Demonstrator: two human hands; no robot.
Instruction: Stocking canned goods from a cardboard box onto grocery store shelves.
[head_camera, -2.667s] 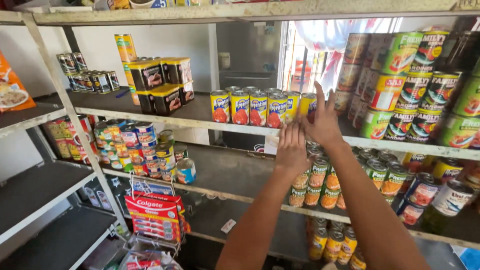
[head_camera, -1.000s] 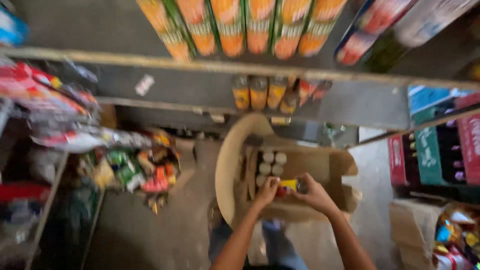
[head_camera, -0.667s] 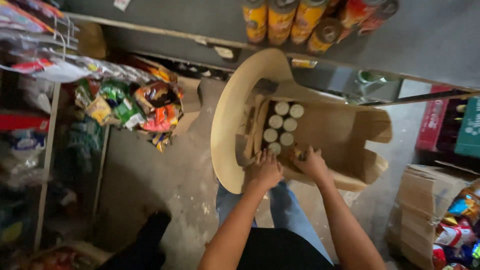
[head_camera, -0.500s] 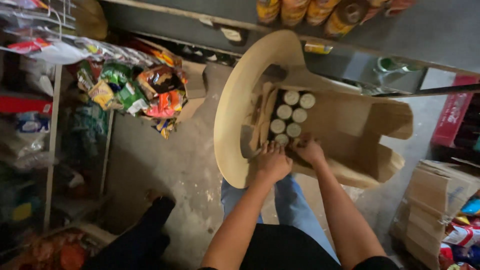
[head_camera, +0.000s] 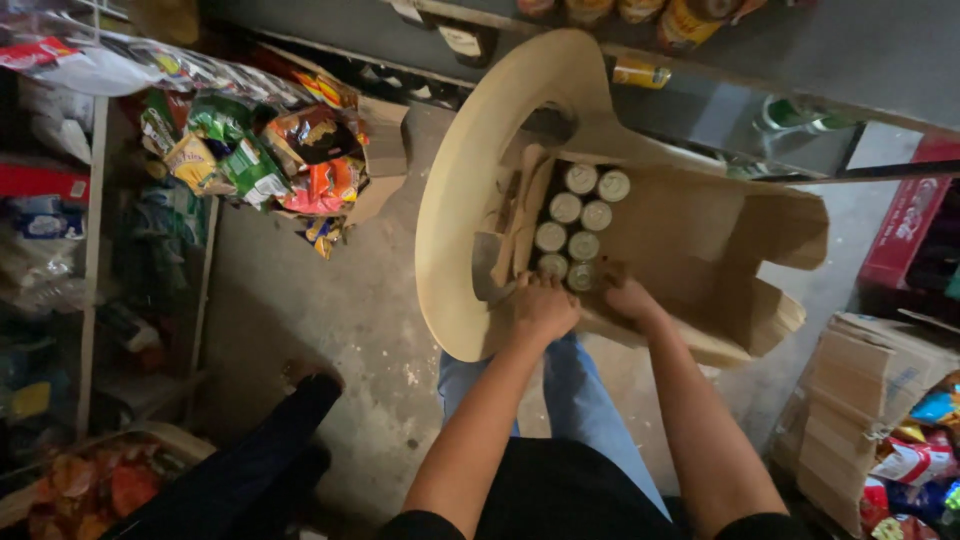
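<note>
Two bare forearms lead to the left hand (head_camera: 545, 308) and right hand (head_camera: 628, 297), no sleeves reaching the wrists; below them a black top and faded blue jeans (knees lighter)

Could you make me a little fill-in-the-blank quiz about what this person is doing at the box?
1. Both hands, left hand and right hand, reach into an open brown ____ box.
2. The round silver-topped cans stand in ____ rows.
3. The box rests on a beige plastic ____.

Missing words: cardboard; two; chair
</note>
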